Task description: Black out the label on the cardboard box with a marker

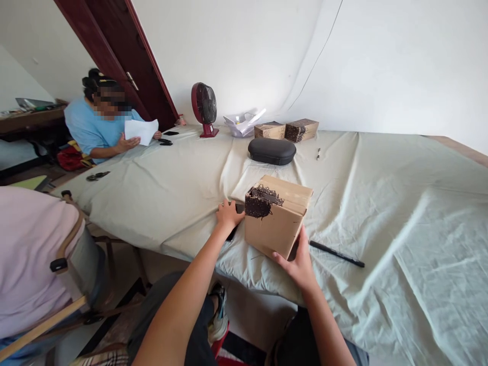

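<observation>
A brown cardboard box (274, 231) with a scribbled dark patch on one corner sits tilted near the table's front edge. My right hand (301, 262) grips its lower right corner, thumb on the front face and fingers round the side. To the left of the box is my left hand (229, 214), its fingers spread and its thumb side close to the box; whether it touches the box I cannot tell. Partly under that hand lies a flat black object (232, 234) that looks like a phone. A black pen (337, 253) rests right of the box.
A black zip case (272, 151), two smaller boxes (302, 130), a clear plastic tray (242, 127) and a red fan (205, 109) stand farther back on the cloth-covered table (400, 203). A person in blue (89, 124) holds papers at the left; another sits nearer.
</observation>
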A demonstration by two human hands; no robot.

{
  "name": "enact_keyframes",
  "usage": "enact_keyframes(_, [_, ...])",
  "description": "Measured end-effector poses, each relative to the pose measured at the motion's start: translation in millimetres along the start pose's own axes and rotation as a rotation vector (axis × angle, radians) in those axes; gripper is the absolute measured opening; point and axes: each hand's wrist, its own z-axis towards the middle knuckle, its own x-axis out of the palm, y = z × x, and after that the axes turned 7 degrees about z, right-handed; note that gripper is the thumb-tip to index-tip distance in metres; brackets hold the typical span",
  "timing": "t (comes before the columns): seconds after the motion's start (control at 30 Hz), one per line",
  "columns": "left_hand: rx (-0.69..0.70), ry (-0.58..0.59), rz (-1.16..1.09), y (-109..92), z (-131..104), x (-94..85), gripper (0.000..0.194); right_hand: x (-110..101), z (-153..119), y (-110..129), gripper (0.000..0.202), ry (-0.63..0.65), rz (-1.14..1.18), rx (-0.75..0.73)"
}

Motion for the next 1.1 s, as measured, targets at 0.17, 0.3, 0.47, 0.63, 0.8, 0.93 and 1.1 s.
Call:
enact_keyframes(0.17, [-0.015,-0.009,0.013,0,-3,2.2,0.057,3,-3,-4,0.131,0.004,0.036,0.047])
enact_keyframes(0.3, [-0.017,-0.004,0.026,0,-3,1.6,0.054,5,-4,-5,0.132,0.003,0.039,0.060])
enact_keyframes(0.47, [-0.018,0.005,0.034,0,-4,0.2,0.053,5,-3,-3,0.135,0.000,0.047,0.079])
enact_keyframes(0.63, [0.000,-0.003,0.038,2,-4,0.9,0.058,6,-1,-2,0.135,-0.007,0.062,0.070])
enact_keyframes(0.8, [0.015,-0.020,0.050,4,-3,3.4,0.056,6,0,-6,0.133,-0.024,0.071,0.052])
enact_keyframes(0.93, [0.028,-0.033,0.045,4,-2,5.4,0.063,5,2,-7,0.134,-0.032,0.075,0.064])
enact_keyframes(1.1, [0.120,0.009,0.017,23,13,-4.3,0.065,2,5,0,0.136,-0.040,0.075,0.094])
